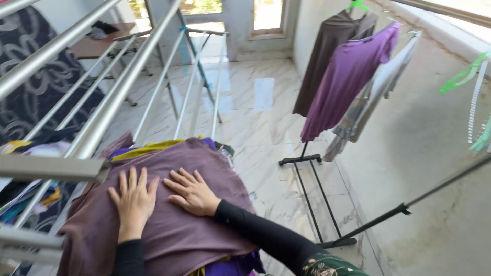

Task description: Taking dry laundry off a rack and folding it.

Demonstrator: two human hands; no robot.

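A mauve-brown cloth [174, 230] lies draped over the near end of a metal drying rack [97, 122]. My left hand [134, 198] rests flat on it with fingers spread. Just to its right, my right hand [192, 192] also lies palm down on the cloth, fingers pointing left. Both arms wear black sleeves. Purple and yellow garments [153, 148] peek out from under the cloth's far edge.
A black clothes rail [317, 204] at the right carries a hanging purple shirt [348, 76], a dark brown garment [327, 51] and a pale one [378, 87]. A glossy marble floor [255, 102] stretches ahead. Dark patterned fabric [30, 87] and mixed clothes lie at left.
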